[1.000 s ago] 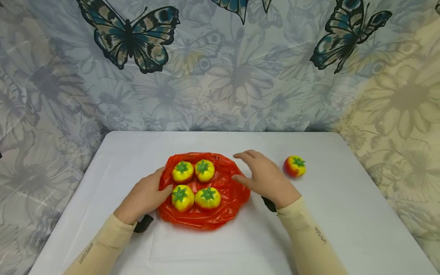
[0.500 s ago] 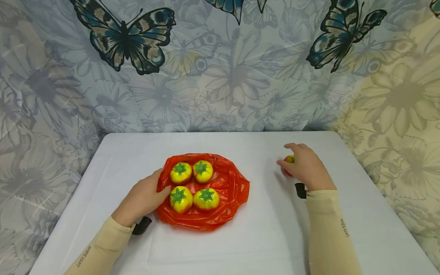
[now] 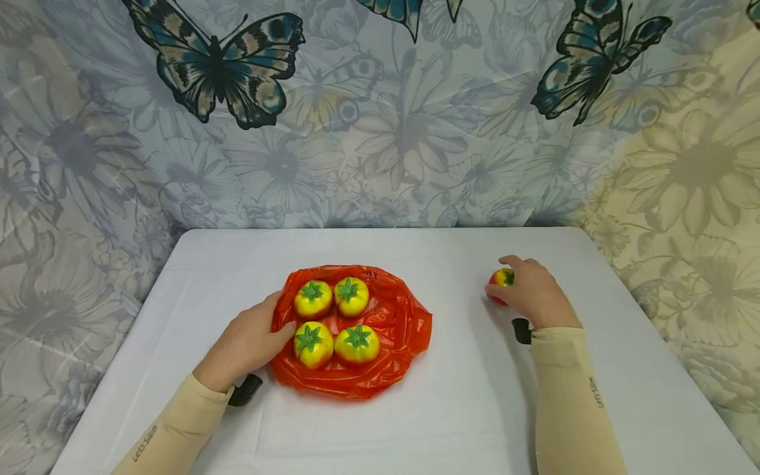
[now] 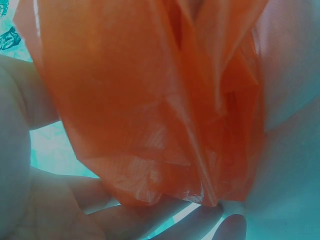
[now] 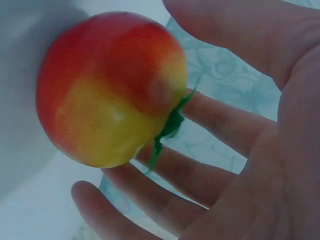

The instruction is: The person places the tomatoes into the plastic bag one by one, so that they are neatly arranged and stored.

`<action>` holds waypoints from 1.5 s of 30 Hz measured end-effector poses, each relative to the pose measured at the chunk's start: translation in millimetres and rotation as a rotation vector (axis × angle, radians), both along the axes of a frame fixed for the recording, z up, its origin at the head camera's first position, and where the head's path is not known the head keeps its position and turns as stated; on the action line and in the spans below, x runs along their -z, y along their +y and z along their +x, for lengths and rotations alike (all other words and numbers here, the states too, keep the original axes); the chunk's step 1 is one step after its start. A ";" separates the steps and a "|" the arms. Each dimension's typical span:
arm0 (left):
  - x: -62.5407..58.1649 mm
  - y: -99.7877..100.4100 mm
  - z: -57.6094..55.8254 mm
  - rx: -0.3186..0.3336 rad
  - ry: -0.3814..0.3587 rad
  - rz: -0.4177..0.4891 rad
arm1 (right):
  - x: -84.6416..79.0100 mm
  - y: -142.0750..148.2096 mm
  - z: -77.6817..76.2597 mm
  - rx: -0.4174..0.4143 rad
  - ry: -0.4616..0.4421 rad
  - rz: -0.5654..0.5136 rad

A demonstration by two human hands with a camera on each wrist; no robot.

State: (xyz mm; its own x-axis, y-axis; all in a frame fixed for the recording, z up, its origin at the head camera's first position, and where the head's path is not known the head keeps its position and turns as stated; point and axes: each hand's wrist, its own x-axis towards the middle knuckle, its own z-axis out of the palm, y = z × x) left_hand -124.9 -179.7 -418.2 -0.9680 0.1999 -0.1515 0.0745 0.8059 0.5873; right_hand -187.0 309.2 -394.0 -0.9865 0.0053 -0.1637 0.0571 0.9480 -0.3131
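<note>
In the head view my left hand point(image 3: 246, 340) holds the left edge of a red plastic bag point(image 3: 398, 316), thumb over the rim and fingers behind it. The bag point(image 4: 150, 100) fills most of the left wrist view, between thumb and fingers. Several yellow-and-red tomatoes point(image 3: 313, 345) with green star-shaped tops sit in the opened bag. My right hand point(image 3: 537, 293) is around another tomato point(image 3: 501, 280) at the right of the table. In the right wrist view, spread fingers reach behind this tomato point(image 5: 110, 90), and the thumb stands apart from it.
A white cloth covers the table point(image 3: 380, 429). Behind it hangs a floral backdrop point(image 3: 410, 132) with large butterflies. Black wrist cameras point(image 3: 245, 390) sit under both wrists.
My right hand has moved right from beside the bag to the lone tomato, shifting slightly around it over the last half second. My left hand has stayed at the bag's edge.
</note>
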 end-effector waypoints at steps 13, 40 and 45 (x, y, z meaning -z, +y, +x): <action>-0.7 0.4 0.0 -0.002 -0.004 0.006 | 7.3 -0.9 -3.0 0.027 -0.022 -0.020; 0.7 -0.7 -1.8 0.001 0.002 0.003 | -24.6 -88.2 20.2 -0.179 0.110 -0.085; 0.8 -1.1 -1.5 0.002 0.006 0.009 | -25.9 -101.4 24.6 -0.207 0.125 -0.099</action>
